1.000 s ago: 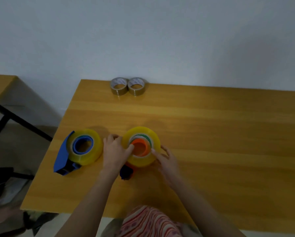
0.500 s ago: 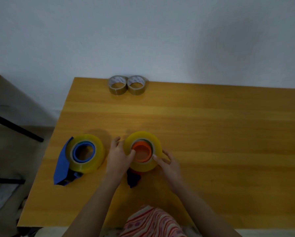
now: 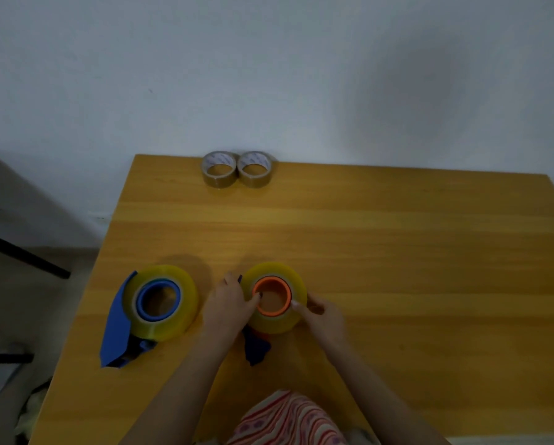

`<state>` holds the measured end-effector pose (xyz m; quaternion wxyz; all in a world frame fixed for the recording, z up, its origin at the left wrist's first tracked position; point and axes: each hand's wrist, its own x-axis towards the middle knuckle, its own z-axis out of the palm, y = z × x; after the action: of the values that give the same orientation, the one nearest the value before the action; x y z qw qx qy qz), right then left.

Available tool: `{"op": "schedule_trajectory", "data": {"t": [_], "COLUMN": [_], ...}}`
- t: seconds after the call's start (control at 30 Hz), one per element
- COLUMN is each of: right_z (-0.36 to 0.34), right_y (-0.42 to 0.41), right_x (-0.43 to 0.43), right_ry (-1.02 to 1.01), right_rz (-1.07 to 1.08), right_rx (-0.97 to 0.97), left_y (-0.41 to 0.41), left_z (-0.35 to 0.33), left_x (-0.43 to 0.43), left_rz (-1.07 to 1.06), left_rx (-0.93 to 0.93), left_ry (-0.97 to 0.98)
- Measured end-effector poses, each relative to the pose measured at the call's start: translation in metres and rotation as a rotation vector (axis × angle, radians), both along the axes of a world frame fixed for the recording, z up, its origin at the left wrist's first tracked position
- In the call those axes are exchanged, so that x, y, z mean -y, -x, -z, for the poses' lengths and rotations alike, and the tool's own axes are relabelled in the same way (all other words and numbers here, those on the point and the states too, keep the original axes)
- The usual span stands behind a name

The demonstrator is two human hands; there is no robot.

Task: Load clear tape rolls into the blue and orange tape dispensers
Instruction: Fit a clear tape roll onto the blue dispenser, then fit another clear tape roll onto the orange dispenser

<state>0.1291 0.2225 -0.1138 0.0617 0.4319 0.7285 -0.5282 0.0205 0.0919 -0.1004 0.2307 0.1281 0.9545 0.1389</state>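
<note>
Yellowish clear tape roll (image 3: pixel 269 325) is sitting around orange dispenser (image 3: pixel 272 280) hub; left hand (image 3: pixel 229 305) and right hand (image 3: pixel 326 317) are both gripping it. Second roll (image 3: pixel 187 305) is sitting on blue dispenser (image 3: pixel 116 326).

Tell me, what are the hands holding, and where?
Both hold the clear tape roll on the orange dispenser: the left hand grips its left side, the right hand pinches its right edge.

The left hand (image 3: pixel 229 303) and right hand (image 3: pixel 325 319) are bare, and so are both forearms behind them. The left thumbnail (image 3: pixel 260 295) looks dark. Below the wrists, between the arms, shows a garment (image 3: pixel 285 419) with wavy red and cream stripes and small purple marks.
</note>
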Motion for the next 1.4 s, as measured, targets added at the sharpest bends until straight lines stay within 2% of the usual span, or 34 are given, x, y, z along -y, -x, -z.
{"op": "schedule_trajectory", "data": {"t": [0.07, 0.2, 0.33, 0.47, 0.53, 0.63, 0.7, 0.93, 1.0, 1.07, 1.13, 1.2, 1.27, 1.4], "right_z": [0.001, 0.000, -0.004, -0.019, -0.031, -0.046, -0.052, -0.060, -0.061, -0.061, -0.060, -0.061, -0.062, -0.062], "right_y": [0.000, 0.000, 0.001, 0.016, 0.027, 0.040, 0.046, 0.050, 0.047, 0.044, 0.040, 0.037, 0.037, 0.039], "right_x": [-0.001, 0.001, 0.005, 0.001, -0.003, -0.008, -0.006, 0.001, -0.002, -0.004, -0.006, -0.003, 0.000, 0.001], "right_ry": [-0.008, 0.079, 0.144, 0.220, 0.165, -0.039, -0.136, -0.271, -0.279, -0.238, -0.165, -0.071, -0.019, -0.120], "right_rz": [-0.017, 0.101, 0.166, 0.169, 0.074, -0.169, -0.303, -0.572, -0.635, -0.652, -0.611, -0.532, -0.391, -0.142], "right_rx": [0.017, -0.038, -0.104, -0.177, -0.223, -0.284, -0.315, -0.273, -0.275, -0.263, -0.286, -0.319, -0.314, -0.136], "left_y": [0.002, 0.007, 0.011, 0.008, 0.007, 0.011, 0.012, 0.004, 0.005, 0.005, 0.007, 0.008, 0.009, 0.010], "left_z": [0.003, 0.008, 0.008, 0.012, 0.015, 0.019, 0.018, 0.020, 0.017, 0.009, 0.000, -0.004, -0.006, -0.009], "left_x": [-0.001, -0.005, -0.005, 0.002, 0.005, 0.012, 0.016, 0.036, 0.040, 0.039, 0.036, 0.032, 0.029, 0.027], "left_rz": [0.002, 0.033, -0.029, -0.205, -0.296, -0.345, -0.338, -0.348, -0.255, -0.015, 0.208, 0.340, 0.384, 0.378], "left_rx": [0.034, 0.055, 0.105, 0.215, 0.274, 0.323, 0.306, 0.245, 0.167, 0.036, -0.029, -0.071, -0.117, -0.136], "left_ry": [0.063, 0.080, -0.047, -0.263, -0.379, -0.502, -0.523, -0.539, -0.564, -0.628, -0.645, -0.611, -0.593, -0.537]}}
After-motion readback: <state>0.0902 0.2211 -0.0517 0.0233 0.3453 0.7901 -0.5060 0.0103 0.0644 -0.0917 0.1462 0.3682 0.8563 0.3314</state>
